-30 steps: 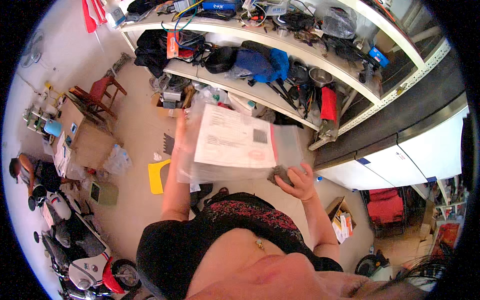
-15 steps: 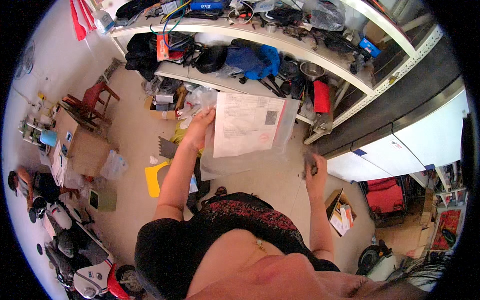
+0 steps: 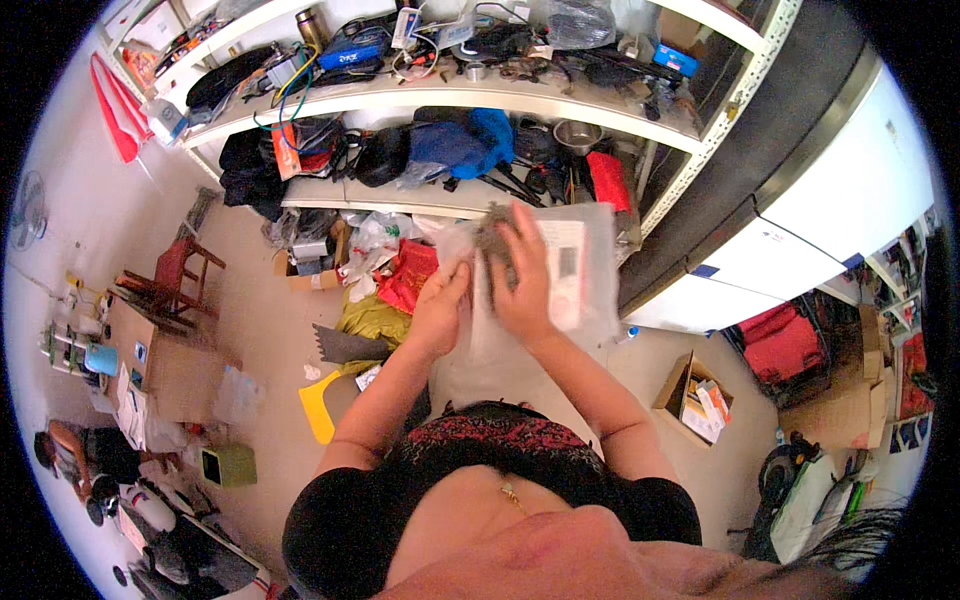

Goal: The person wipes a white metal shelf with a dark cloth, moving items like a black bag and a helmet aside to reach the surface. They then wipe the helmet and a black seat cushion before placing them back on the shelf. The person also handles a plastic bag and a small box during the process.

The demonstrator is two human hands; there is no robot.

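View from the head, looking down past the person's dark top and patterned waistband to a cluttered floor and shelving. Both hands are raised in front of the chest at a clear plastic bag [image 3: 560,290], which is held upright before the lower shelf [image 3: 420,195]. The left hand [image 3: 440,310] grips the bag's left edge, fingers curled narrow around the film; the fingertips themselves are hidden behind the plastic. The right hand [image 3: 520,275] lies flat over the front of the bag with its fingers spread and pressed toward the top, where a small dark grey object [image 3: 490,225] sits; whether this object is inside the bag or pinched against it cannot be told. A white sheet [image 3: 565,275] with a dark printed patch shows through the bag to the right of the right hand, partly covered by it. The bag's lower part merges with the pale floor and its bottom edge is hard to make out. Behind the bag, the shelf holds a blue bag [image 3: 460,140], a red bundle [image 3: 608,180] and a metal bowl [image 3: 577,133], much of it tangled and indistinct. On the floor to the left lie a yellow bag [image 3: 372,318], a red bag [image 3: 408,275], a cardboard box [image 3: 165,365] and a wooden stool [image 3: 170,280]. At lower right an open box [image 3: 695,395] stands; the picture's rim cuts off everything beyond.
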